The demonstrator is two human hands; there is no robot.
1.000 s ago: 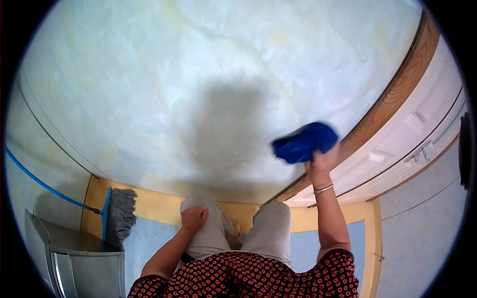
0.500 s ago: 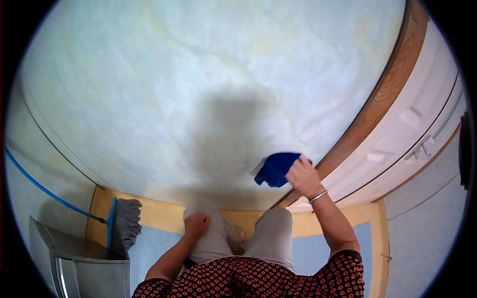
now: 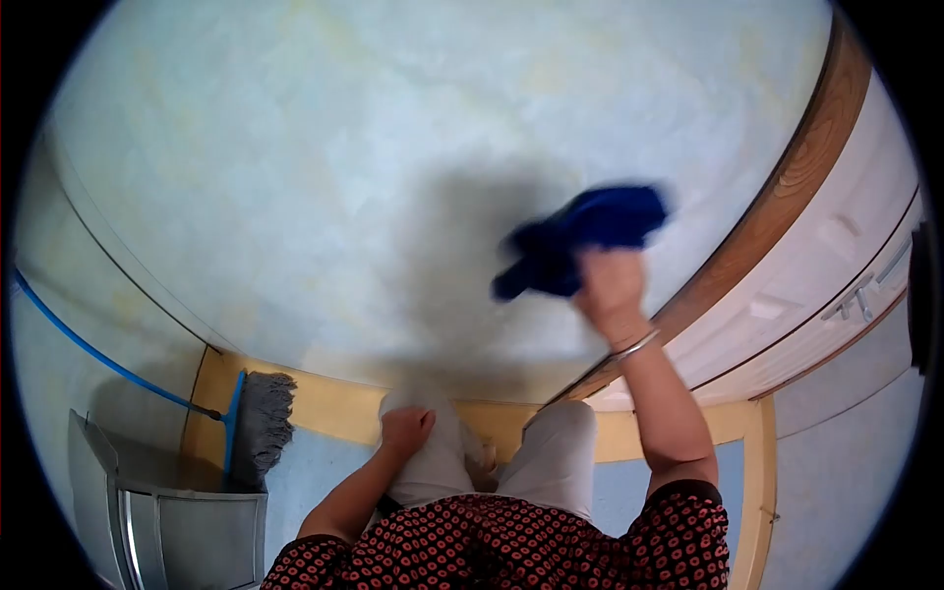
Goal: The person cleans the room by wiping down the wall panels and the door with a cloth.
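Observation:
A dark blue cloth [image 3: 580, 239] hangs bunched against the pale, marbled wall [image 3: 295, 197], its edges smeared by motion. My right hand [image 3: 615, 287], with a bracelet at the wrist, grips the lower edge of it. Fingers curled into a loose fist, my left hand [image 3: 407, 430] rests on my left knee, and nothing shows in it. My shadow falls on the wall left of the cloth.
Wooden trim [image 3: 801, 162] borders the wall on the right, beside a white door [image 3: 777, 305] with a metal handle. At the lower left, a grey mop [image 3: 265, 423] with a blue pole leans near a grey metal cabinet [image 3: 206, 541]. Yellow edging runs along the blue floor.
My right hand has moved up the wall with the blue cloth, which is now more spread out. My left hand stays on the knee. The view has shifted slightly.

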